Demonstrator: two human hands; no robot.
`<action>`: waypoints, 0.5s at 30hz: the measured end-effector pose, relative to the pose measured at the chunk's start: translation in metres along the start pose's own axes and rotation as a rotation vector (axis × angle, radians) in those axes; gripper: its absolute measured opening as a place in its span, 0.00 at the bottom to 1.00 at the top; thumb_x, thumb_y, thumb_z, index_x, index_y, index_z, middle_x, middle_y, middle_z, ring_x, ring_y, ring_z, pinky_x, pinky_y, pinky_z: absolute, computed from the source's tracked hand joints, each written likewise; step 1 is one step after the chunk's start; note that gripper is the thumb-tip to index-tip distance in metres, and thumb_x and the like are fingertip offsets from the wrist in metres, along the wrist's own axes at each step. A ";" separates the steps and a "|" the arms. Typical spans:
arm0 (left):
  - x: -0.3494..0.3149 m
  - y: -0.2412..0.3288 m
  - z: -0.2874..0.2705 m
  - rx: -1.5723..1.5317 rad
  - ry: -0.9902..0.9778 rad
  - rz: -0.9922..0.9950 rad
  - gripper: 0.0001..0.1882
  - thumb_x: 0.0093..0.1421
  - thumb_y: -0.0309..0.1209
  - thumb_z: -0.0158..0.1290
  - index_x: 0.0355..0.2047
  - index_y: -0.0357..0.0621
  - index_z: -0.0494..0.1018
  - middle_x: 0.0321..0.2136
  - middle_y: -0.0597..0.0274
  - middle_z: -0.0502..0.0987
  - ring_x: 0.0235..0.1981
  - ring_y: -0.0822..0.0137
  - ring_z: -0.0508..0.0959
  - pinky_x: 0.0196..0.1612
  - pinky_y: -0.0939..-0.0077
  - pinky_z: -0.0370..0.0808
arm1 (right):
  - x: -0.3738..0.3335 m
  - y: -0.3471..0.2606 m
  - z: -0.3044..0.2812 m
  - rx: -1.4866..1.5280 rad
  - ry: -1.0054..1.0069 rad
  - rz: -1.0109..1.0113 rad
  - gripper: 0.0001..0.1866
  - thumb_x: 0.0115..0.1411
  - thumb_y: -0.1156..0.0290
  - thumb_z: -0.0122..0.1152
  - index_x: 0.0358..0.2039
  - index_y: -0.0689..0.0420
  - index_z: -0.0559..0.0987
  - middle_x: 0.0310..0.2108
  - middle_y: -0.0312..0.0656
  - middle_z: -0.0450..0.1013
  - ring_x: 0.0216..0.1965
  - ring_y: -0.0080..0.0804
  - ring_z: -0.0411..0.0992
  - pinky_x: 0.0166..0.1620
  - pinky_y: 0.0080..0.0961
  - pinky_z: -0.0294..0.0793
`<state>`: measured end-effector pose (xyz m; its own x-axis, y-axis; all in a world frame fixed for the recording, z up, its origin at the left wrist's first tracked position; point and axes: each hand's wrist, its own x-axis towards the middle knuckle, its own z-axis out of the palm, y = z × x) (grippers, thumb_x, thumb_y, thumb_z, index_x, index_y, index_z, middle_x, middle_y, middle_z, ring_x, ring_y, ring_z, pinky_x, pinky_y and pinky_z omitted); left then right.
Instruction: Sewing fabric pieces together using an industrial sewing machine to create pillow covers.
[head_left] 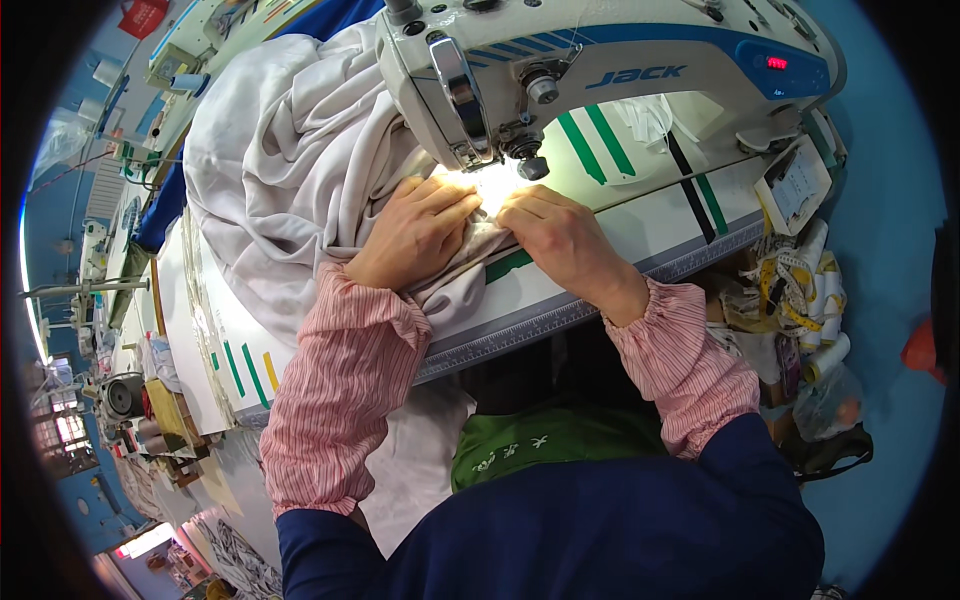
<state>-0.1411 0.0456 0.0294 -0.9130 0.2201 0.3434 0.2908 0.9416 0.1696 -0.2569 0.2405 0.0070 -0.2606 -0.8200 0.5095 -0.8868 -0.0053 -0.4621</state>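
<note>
A large bunched piece of pale white fabric [285, 150] lies on the sewing table, heaped left of the sewing machine [640, 50]. My left hand [418, 232] is on this fabric just in front of the needle area, its fingers closed together and pressing into the cloth. Close by on the right, my right hand [560, 238] has its fingers bent in a pinch at the fabric's edge. A bright lamp glare washes out the needle, the presser foot and the fingertips. Below my left wrist, a fold of the cloth hangs toward the table's front edge.
A ruler strip [530, 325] runs along the table's front edge. Green and black tape strips mark the white tabletop. To the right, a small box [795, 185] stands above a yellow measuring tape [795, 290] and rolls. Green cloth [560, 445] covers my lap.
</note>
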 end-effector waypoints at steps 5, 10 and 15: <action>0.000 -0.002 0.002 -0.005 0.004 0.000 0.15 0.53 0.23 0.56 0.43 0.43 0.77 0.43 0.60 0.78 0.42 0.58 0.75 0.47 0.65 0.70 | -0.001 0.002 0.002 0.024 0.018 0.013 0.09 0.50 0.81 0.62 0.33 0.59 0.77 0.35 0.42 0.76 0.42 0.41 0.75 0.45 0.33 0.76; 0.000 -0.003 0.000 -0.016 0.007 -0.017 0.15 0.54 0.24 0.56 0.43 0.43 0.77 0.43 0.59 0.78 0.43 0.56 0.76 0.49 0.64 0.69 | 0.001 -0.002 0.000 0.035 0.014 0.033 0.09 0.51 0.83 0.59 0.34 0.59 0.77 0.36 0.43 0.76 0.42 0.41 0.75 0.46 0.33 0.76; 0.006 0.017 -0.008 -0.011 -0.061 -0.116 0.12 0.56 0.28 0.55 0.41 0.43 0.78 0.44 0.57 0.78 0.44 0.57 0.76 0.46 0.64 0.70 | 0.002 0.012 0.005 0.147 0.096 0.091 0.10 0.53 0.84 0.55 0.36 0.59 0.77 0.34 0.45 0.74 0.39 0.43 0.74 0.42 0.33 0.75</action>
<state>-0.1397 0.0612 0.0416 -0.9564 0.1249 0.2639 0.1846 0.9590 0.2148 -0.2665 0.2360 -0.0008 -0.3790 -0.7625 0.5244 -0.7944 -0.0225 -0.6069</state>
